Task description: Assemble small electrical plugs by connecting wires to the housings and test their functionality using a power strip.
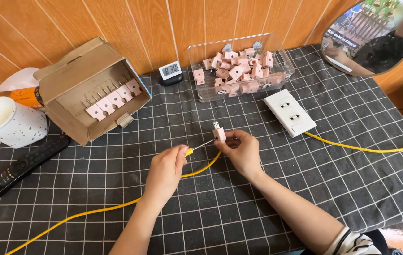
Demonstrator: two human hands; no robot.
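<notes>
My right hand [244,152] grips a small pink plug [219,133] with its two metal prongs pointing up. My left hand [166,171] holds a screwdriver with a yellow handle [189,151]; its thin metal shaft [203,144] reaches to the plug's side. A yellow cable [201,167] runs under both hands across the black checked cloth [211,212].
A clear plastic box [241,68] of several pink plugs stands at the back. A white socket plate [289,112] lies right of centre. A cardboard box [90,89] holds a row of pink plugs. A small digital clock [169,72], white mug [5,122], black remote [24,165] and round mirror [374,35] stand around.
</notes>
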